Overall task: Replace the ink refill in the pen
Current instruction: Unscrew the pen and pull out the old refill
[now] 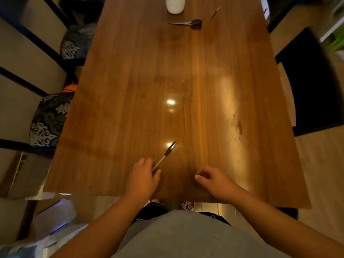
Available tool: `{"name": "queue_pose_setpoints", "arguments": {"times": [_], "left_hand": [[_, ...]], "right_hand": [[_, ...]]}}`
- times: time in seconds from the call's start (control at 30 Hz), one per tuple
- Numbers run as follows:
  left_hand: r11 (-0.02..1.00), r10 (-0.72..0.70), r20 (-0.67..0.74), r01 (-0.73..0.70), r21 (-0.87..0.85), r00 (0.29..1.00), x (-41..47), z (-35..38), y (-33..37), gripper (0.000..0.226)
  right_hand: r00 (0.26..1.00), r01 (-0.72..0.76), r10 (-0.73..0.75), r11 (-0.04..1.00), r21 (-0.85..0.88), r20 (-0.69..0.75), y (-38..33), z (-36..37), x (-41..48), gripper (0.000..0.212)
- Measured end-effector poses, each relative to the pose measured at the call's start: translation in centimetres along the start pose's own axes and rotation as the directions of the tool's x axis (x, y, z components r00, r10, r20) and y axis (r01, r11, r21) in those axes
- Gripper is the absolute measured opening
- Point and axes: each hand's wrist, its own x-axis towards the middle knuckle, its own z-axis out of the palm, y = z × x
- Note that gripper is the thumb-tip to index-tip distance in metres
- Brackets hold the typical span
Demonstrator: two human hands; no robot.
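Head view
Pen [164, 156]: near the front edge of the wooden table [204, 81], held at its lower end; long axis runs diagonally, dark grip end up and to the right, away from the person, clear barrel down-left into the fingers
Left hand [142, 176]: back of the hand up, fingers and thumb pinched on the pen's lower end, forearm coming in from the lower left
Right hand [214, 180]: just right of the left one, apart from the pen, fingers loosely curled, thumb pointing left; holds nothing that shows
Far end of table: scissors [188, 23] lying flat, handles right; a white container [175, 4] beyond them; a thin pointed stick [215, 13], too blurred to name, to their right
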Motion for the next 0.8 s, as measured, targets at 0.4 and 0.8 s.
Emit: {"name": "queue_pose_setpoints", "arguments": {"times": [0.4, 0.8], "left_hand": [[0.975, 0.128, 0.248, -0.168, 0.147, 0.960, 7.4, 0.1, 0.3, 0.023], [0.949, 0.295, 0.344, -0.315, 0.003, 0.891, 6.8, -1.7, 1.0, 0.015]], "right_hand": [[0.988, -0.135, 0.147, 0.974, 0.182, -0.051, -4.3, 0.7, 6.7, 0.012], [0.980, -0.152, 0.188, 0.923, 0.355, -0.069, -6.5, 1.0, 8.1, 0.016]]}}
